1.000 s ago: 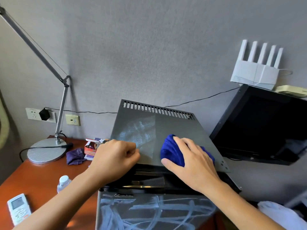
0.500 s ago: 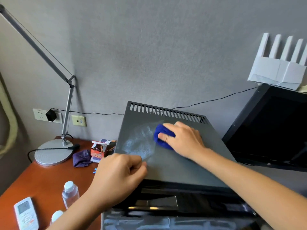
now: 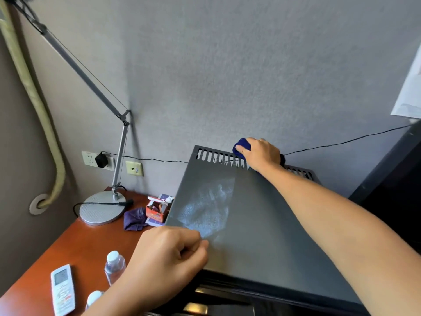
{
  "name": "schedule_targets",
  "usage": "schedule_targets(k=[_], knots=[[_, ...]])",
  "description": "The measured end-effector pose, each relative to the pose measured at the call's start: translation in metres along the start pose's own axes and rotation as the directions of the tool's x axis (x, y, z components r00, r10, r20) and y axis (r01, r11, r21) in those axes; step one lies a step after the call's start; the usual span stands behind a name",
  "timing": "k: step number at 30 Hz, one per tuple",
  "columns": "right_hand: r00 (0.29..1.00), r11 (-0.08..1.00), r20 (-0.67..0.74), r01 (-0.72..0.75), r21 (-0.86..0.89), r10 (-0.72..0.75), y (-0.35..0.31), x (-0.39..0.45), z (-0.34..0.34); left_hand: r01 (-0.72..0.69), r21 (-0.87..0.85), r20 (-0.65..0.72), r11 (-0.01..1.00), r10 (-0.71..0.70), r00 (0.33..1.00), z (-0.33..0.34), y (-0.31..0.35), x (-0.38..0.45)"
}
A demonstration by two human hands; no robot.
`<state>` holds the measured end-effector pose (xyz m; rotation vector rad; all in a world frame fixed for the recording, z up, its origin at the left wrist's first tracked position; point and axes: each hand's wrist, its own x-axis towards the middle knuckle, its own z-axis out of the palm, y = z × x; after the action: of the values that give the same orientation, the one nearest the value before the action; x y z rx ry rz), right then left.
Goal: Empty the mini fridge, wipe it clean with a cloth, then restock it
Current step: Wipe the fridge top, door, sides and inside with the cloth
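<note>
Right hand (image 3: 262,153) grips blue cloth (image 3: 242,145) at fridge (image 3: 262,224) vents — left hand (image 3: 168,256) fisted; 2 bottles (image 3: 114,266) nearby

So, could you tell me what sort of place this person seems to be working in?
Probably a hotel room or small bedroom, though I can't be sure: a mini fridge stands beside a wooden desk carrying a desk lamp, an air-conditioner remote and water bottles.
</note>
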<state>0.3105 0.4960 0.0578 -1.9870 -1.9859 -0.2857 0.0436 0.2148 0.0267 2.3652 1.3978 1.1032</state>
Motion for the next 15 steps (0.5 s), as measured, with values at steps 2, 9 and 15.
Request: schedule_targets(k=[2, 9, 15], knots=[[0.999, 0.999, -0.031, 0.033, -0.003, -0.033, -0.007, -0.026, -0.01, 0.013, -0.045, -0.001, 0.999, -0.013, 1.0, -0.001, 0.001, -0.002], [0.989, 0.989, 0.027, 0.142, 0.044, -0.143, -0.04, -0.193, -0.075, 0.04, -0.206, -0.019, 0.978, -0.045, 0.999, -0.001, 0.001, -0.006], [0.965, 0.968, 0.143, 0.198, 0.157, -0.22, -0.046, -0.281, -0.125, 0.057, -0.34, -0.023, 0.939, -0.068, 0.997, -0.002, 0.001, -0.009]])
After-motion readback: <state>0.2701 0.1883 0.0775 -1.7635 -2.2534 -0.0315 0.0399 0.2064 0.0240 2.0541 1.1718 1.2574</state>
